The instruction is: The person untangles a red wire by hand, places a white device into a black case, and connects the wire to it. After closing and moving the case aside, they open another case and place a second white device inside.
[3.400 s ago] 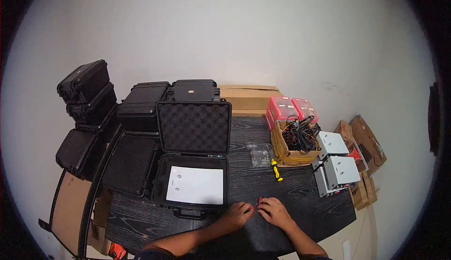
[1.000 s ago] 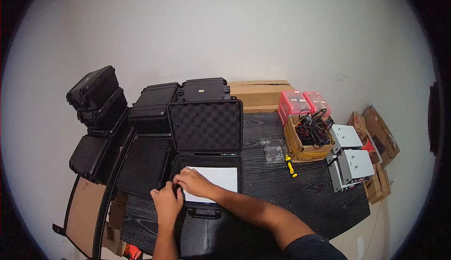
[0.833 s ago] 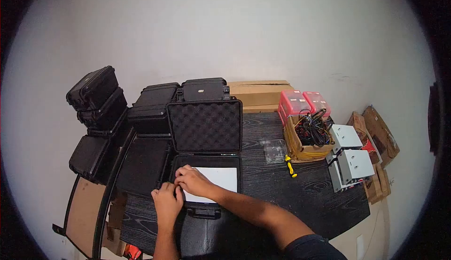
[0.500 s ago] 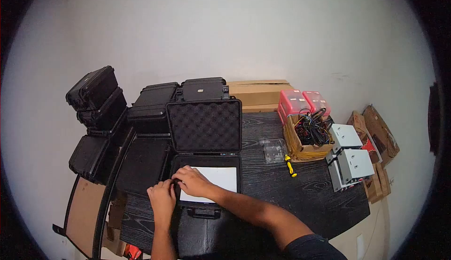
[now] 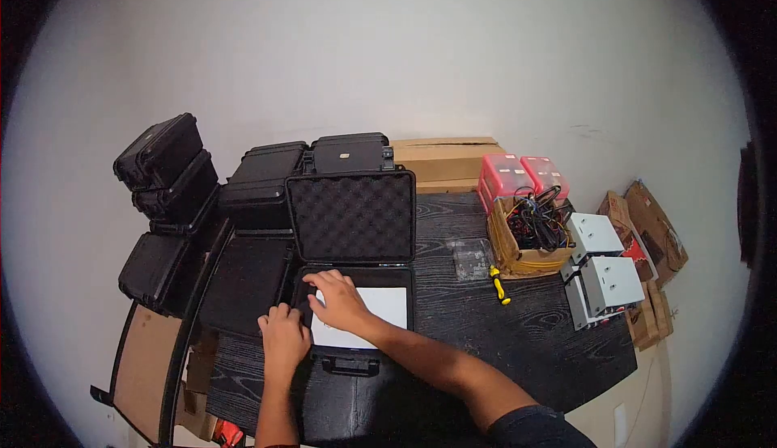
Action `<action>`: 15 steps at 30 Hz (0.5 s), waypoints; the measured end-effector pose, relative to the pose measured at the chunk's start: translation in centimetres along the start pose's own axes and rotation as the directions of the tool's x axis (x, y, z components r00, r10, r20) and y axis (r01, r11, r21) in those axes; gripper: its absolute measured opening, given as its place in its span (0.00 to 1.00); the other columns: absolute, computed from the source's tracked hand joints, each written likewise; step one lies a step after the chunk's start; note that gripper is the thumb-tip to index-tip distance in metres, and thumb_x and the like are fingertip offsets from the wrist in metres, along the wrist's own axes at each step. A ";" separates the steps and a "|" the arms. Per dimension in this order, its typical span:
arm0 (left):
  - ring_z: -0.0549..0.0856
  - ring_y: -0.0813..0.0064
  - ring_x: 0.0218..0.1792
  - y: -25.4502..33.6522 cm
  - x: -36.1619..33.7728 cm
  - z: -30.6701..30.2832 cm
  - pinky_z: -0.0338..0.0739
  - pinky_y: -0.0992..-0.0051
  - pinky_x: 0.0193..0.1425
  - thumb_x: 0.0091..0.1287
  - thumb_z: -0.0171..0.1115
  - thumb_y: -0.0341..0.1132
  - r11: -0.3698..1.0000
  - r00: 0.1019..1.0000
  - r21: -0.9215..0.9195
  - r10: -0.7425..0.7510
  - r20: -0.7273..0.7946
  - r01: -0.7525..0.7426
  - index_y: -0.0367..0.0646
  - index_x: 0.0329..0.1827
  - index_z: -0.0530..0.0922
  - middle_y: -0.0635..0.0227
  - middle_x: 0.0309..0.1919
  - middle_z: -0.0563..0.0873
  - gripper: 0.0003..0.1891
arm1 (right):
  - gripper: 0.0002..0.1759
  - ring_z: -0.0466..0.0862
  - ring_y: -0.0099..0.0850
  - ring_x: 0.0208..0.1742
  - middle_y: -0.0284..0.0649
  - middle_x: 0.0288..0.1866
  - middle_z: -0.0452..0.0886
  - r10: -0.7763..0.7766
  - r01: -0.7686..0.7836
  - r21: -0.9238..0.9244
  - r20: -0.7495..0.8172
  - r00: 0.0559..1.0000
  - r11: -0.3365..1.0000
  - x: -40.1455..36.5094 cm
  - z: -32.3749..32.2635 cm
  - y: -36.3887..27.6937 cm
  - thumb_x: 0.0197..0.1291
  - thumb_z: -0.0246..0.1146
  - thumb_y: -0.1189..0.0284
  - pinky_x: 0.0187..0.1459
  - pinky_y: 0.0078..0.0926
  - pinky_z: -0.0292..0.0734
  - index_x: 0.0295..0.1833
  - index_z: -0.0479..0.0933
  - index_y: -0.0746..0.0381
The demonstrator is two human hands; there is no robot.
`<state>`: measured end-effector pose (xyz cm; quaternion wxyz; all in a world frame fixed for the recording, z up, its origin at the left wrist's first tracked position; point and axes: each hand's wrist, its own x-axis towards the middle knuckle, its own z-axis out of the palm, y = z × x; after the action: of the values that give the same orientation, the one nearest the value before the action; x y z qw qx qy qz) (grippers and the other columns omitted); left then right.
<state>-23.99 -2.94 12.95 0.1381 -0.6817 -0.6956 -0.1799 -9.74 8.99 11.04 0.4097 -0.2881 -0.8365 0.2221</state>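
Observation:
A black hard case (image 5: 411, 306) lies open on the table, its raised lid (image 5: 352, 217) lined with egg-crate foam. A white flat sheet or panel (image 5: 384, 310) fills much of the base. My left hand (image 5: 283, 339) is at the case's left side, fingers curled on its edge. Over the left part of the white panel is my right hand (image 5: 338, 302), thumb and fingers apart, fingertips by the inner left wall. Nothing shows between them. The case's handle (image 5: 350, 366) faces me.
Several closed black cases (image 5: 247, 286) are stacked left and behind. To the right are a yellow-and-black tool (image 5: 499, 286), a clear plastic box (image 5: 472, 260), a carton of cables (image 5: 530, 262), pink containers (image 5: 508, 174) and white metal boxes (image 5: 613, 284).
My right hand has lifted and shifted slightly right, its thumb spreading from its fingers. My left hand has moved a little right along the case edge. The two hands are farther apart.

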 end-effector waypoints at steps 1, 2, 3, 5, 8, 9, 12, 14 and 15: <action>0.81 0.59 0.52 -0.1 0.0 0.2 0.69 0.55 0.57 0.58 0.71 0.32 1.000 1.000 0.022 -0.007 0.025 0.006 0.40 0.44 0.89 0.61 0.43 0.83 0.12 | 0.22 0.79 0.45 0.66 0.44 0.60 0.85 0.006 -0.006 0.002 -0.002 1.000 1.000 0.0 -0.1 0.0 0.65 0.68 0.70 0.64 0.45 0.72 0.65 0.80 0.61; 0.81 0.59 0.52 -0.2 0.1 0.3 0.69 0.55 0.58 0.58 0.71 0.33 0.999 0.999 0.045 -0.013 0.050 0.011 0.40 0.44 0.88 0.61 0.43 0.83 0.12 | 0.22 0.79 0.45 0.66 0.44 0.60 0.85 0.005 -0.005 0.000 -0.004 1.000 1.000 0.0 -0.1 0.0 0.65 0.68 0.70 0.64 0.45 0.72 0.65 0.80 0.61; 0.81 0.59 0.52 -0.4 0.1 0.2 0.69 0.55 0.58 0.58 0.71 0.33 0.999 0.999 0.044 -0.011 0.049 0.009 0.40 0.44 0.88 0.61 0.43 0.83 0.12 | 0.22 0.79 0.45 0.66 0.44 0.59 0.85 0.002 -0.002 -0.007 0.003 1.000 1.000 0.0 -0.2 0.0 0.66 0.67 0.70 0.64 0.45 0.72 0.65 0.80 0.61; 0.81 0.58 0.52 -0.8 0.2 -0.1 0.69 0.54 0.58 0.58 0.71 0.33 1.000 0.995 0.009 -0.009 0.098 0.008 0.41 0.43 0.86 0.61 0.44 0.83 0.11 | 0.22 0.79 0.45 0.65 0.44 0.58 0.84 0.000 0.000 -0.012 0.010 1.000 1.000 -0.1 -0.2 -0.1 0.67 0.66 0.69 0.64 0.46 0.72 0.65 0.80 0.62; 0.81 0.58 0.52 -1.2 0.4 -0.4 0.68 0.51 0.60 0.58 0.71 0.33 0.999 0.990 -0.038 -0.026 0.140 0.032 0.41 0.42 0.87 0.61 0.45 0.84 0.11 | 0.22 0.79 0.45 0.65 0.44 0.58 0.85 -0.002 0.002 -0.004 -0.002 1.000 1.000 -0.1 -0.1 0.1 0.67 0.66 0.69 0.64 0.46 0.72 0.65 0.80 0.62; 0.81 0.58 0.52 -1.1 0.5 -0.6 0.68 0.51 0.60 0.58 0.71 0.33 0.999 0.990 -0.038 -0.024 0.141 0.029 0.41 0.42 0.87 0.61 0.45 0.84 0.11 | 0.22 0.80 0.45 0.65 0.43 0.58 0.85 0.002 -0.002 0.009 0.004 1.000 1.000 0.0 -0.1 0.1 0.67 0.67 0.68 0.64 0.46 0.72 0.65 0.80 0.61; 0.80 0.58 0.55 -0.7 0.7 -0.8 0.67 0.50 0.61 0.58 0.71 0.33 0.998 0.994 0.041 0.032 0.109 -0.037 0.42 0.41 0.90 0.61 0.46 0.83 0.09 | 0.22 0.80 0.44 0.65 0.43 0.57 0.85 0.010 -0.010 0.015 0.014 1.000 1.000 -0.1 -0.1 0.1 0.66 0.67 0.68 0.64 0.46 0.72 0.64 0.81 0.61; 0.78 0.58 0.57 -0.9 0.7 -0.2 0.67 0.49 0.63 0.58 0.72 0.33 0.996 0.996 0.077 0.045 0.072 -0.050 0.44 0.40 0.93 0.61 0.49 0.81 0.09 | 0.22 0.80 0.44 0.64 0.43 0.57 0.86 0.012 -0.012 0.011 0.018 1.000 1.000 -0.1 -0.1 -0.1 0.66 0.67 0.68 0.64 0.46 0.72 0.64 0.81 0.61; 0.78 0.58 0.57 -1.1 0.8 0.0 0.67 0.49 0.63 0.58 0.72 0.33 0.996 0.996 0.078 0.044 0.072 -0.050 0.44 0.40 0.93 0.61 0.49 0.81 0.09 | 0.21 0.80 0.44 0.64 0.43 0.57 0.86 0.010 -0.011 0.016 0.021 1.000 1.000 -0.1 -0.1 -0.1 0.66 0.67 0.68 0.63 0.46 0.72 0.63 0.81 0.61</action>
<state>-25.10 -2.28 13.23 0.1450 -0.6977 -0.6904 -0.1245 -9.61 8.89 11.10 0.4020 -0.2868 -0.8375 0.2341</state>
